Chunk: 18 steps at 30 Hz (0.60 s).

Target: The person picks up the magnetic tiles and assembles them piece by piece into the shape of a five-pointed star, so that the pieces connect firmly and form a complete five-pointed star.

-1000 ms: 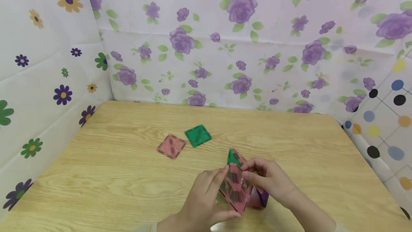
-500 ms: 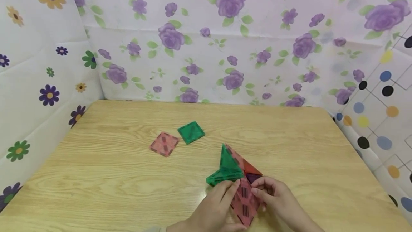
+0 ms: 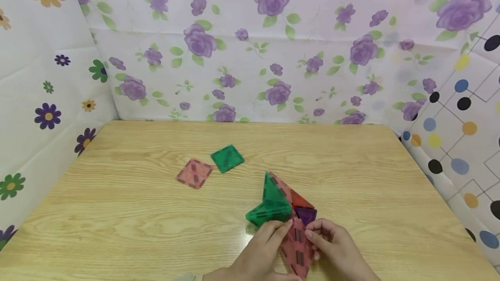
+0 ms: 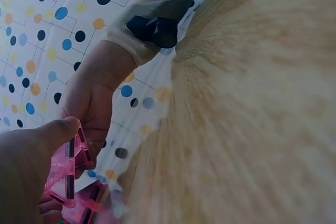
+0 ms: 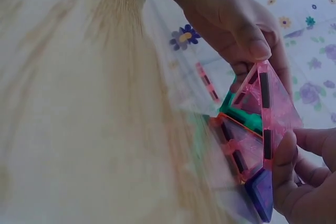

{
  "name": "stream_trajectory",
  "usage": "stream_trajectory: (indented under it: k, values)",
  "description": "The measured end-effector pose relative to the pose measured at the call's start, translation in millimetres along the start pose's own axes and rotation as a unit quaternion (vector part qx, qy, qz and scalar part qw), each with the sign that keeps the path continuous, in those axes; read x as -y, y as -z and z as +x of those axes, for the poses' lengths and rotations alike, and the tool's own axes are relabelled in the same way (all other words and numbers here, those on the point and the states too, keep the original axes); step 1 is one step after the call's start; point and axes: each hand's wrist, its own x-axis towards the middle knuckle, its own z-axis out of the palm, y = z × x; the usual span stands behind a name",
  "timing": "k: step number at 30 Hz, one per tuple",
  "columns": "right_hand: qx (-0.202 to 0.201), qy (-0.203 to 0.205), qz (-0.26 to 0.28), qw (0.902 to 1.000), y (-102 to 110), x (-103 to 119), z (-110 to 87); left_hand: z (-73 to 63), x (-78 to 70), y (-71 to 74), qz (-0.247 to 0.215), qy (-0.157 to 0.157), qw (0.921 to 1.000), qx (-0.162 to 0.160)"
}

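Translucent magnetic tiles form a star-like build at the front of the table, with green tiles (image 3: 275, 196), an orange-red tile (image 3: 301, 199) and a purple tile (image 3: 305, 215) at its far end. Nearest me, pink triangular magnetic tiles (image 3: 298, 250) stand tilted between both hands. My left hand (image 3: 259, 250) grips them from the left, its thumb at the near tip. On the opposite side my right hand (image 3: 337, 246) pinches their edge between thumb and fingers. In the right wrist view, the pink tiles (image 5: 281, 103) meet at a raised ridge with dark magnets along it.
A flat pink square tile (image 3: 194, 173) and a green square tile (image 3: 228, 158) lie farther back on the wooden table (image 3: 136, 211). Flower-printed cloth (image 3: 242, 55) hangs behind the table, and dotted cloth (image 3: 449, 142) hangs on the right.
The pink tiles have come down and nearer me, uncovering the green, orange-red and purple parts of the build. Both hands have kept their hold. The head view has shifted slightly right.
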Motion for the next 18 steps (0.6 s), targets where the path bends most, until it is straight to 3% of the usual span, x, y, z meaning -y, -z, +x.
stream_trajectory:
  k: [8,18]
  values:
    - [-0.051,-0.009,-0.037,0.9980,-12,5,-0.6,2.4,-1.7,0.1,0.032,0.032,0.9990,0.003]
    - [-0.110,-0.024,-0.064,0.9916,-21,9,0.4,3.6,-2.2,2.0,-0.007,0.069,0.9964,0.048]
